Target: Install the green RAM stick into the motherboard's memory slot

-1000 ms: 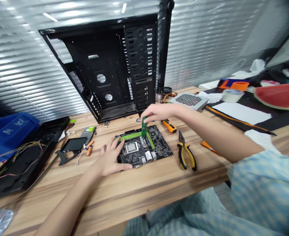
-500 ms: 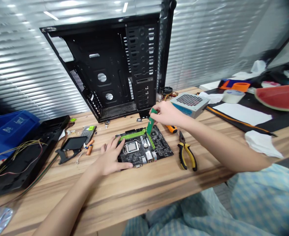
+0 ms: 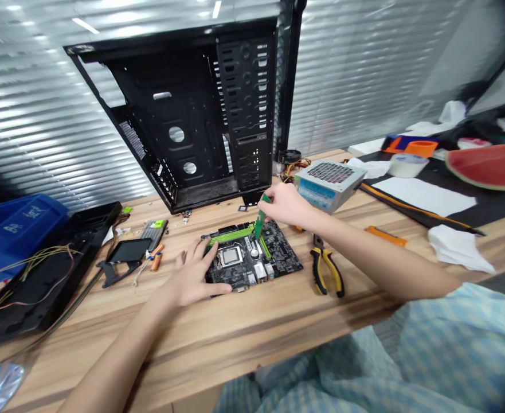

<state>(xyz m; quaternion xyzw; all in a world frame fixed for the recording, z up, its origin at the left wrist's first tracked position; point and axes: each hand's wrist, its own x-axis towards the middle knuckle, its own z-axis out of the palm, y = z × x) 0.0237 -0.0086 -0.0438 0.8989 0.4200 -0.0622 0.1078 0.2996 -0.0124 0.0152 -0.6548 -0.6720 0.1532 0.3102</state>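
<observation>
A black motherboard [image 3: 283, 258] with green slots and a silver processor lies on the wooden table. My left hand [image 3: 197, 268] rests at its left side, fingers spread and touching the board, thumb along the front edge. My right hand [image 3: 281, 202] pinches the upper end of a green RAM stick [image 3: 261, 223], tilted on end over the board's slots. Whether its lower edge touches the board I cannot tell. Pliers [image 3: 327, 267] with yellow and black handles lie to the right of the board, beneath my right forearm.
An open black computer case [image 3: 192, 115] stands behind the board. A power supply [image 3: 327, 183] sits at back right, near an orange strip [image 3: 386, 236]. At left are a blue bin [image 3: 24, 229], a black panel with wires [image 3: 41, 292] and a black bracket [image 3: 127, 255].
My right hand has shifted slightly down and left with the RAM stick, which tilts a little differently. The orange strip now shows behind my forearm. My left hand stays put.
</observation>
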